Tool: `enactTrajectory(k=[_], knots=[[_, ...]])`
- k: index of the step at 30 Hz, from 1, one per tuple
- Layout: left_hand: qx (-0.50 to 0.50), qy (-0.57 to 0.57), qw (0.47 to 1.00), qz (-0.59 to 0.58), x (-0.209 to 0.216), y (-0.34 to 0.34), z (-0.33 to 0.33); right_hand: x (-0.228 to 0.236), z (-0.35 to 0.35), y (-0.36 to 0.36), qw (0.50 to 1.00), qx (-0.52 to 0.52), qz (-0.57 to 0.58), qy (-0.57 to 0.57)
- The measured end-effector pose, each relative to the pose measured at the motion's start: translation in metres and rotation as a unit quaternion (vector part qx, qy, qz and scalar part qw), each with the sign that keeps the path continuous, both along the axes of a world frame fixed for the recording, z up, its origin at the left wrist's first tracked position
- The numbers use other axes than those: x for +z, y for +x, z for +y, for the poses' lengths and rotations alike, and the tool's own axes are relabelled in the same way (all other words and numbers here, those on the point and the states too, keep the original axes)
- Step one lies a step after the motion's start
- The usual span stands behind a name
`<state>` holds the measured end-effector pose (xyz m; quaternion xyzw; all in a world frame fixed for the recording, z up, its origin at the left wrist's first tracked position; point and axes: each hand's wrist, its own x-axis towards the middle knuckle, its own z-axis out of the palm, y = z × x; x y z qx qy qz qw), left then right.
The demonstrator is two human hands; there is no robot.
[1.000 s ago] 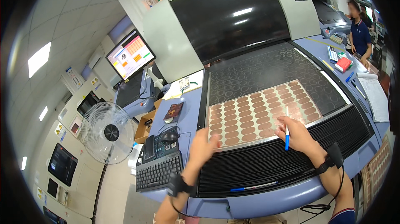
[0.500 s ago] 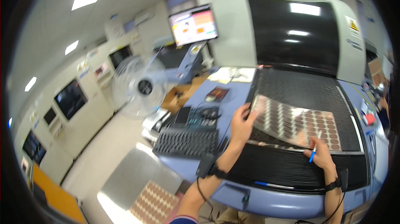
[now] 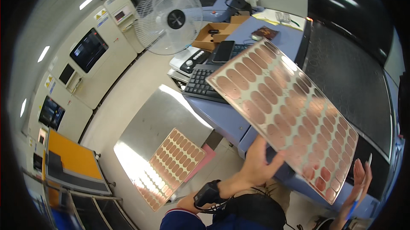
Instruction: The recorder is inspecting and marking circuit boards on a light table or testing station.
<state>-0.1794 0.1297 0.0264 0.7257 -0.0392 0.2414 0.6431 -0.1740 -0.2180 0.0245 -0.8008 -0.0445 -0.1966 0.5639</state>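
Note:
My left hand grips the lower left edge of a copper-coloured circuit panel patterned with rows of rounded pads. The panel is tilted in the air in front of me, over the blue machine edge. Beside the panel's lower right corner is my right hand, its fingers stretched out and a blue and white pen held in it. Whether the right fingers also touch the panel I cannot tell. A similar panel lies on a shiny metal tabletop to the left, a pink sheet partly under it.
A keyboard, a phone and an open cardboard box sit beyond the panel, near a clear-bladed fan. The machine's black bed extends at right. An orange-topped cart stands at far left.
The panel has been lifted off the black machine bed and swung left, tilted up. My view has turned left and down. My right hand still has the pen.

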Motion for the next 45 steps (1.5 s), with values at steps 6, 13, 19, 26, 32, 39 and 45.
enactTrajectory(k=[6, 13, 19, 26, 32, 39, 45], knots=[[0.003, 0.127, 0.99, 0.066, -0.04, -0.004, 0.018, -0.036, -0.063, 0.002, 0.989, -0.004, 0.03, 0.142], [0.176, -0.028, 0.979, -0.101, -0.056, 0.001, 0.016, -0.028, -0.008, 0.019, 0.975, 0.002, 0.078, 0.208], [0.166, -0.028, 0.982, -0.085, -0.038, 0.009, 0.001, -0.004, -0.022, 0.004, 0.984, -0.037, 0.064, 0.162], [0.148, -0.024, 0.986, -0.076, -0.035, 0.015, 0.001, -0.008, -0.028, 0.003, 0.999, -0.004, 0.047, -0.021], [0.14, -0.026, 0.987, -0.072, -0.034, 0.017, 0.005, -0.012, -0.021, 0.01, 0.999, 0.009, 0.001, -0.045], [0.135, -0.034, 0.988, -0.064, -0.033, 0.014, 0.008, -0.013, -0.018, 0.01, 0.996, -0.016, -0.035, -0.083], [0.125, -0.052, 0.989, -0.062, -0.033, 0.014, 0.009, -0.016, -0.024, 0.008, 0.996, 0.027, -0.001, -0.081]])
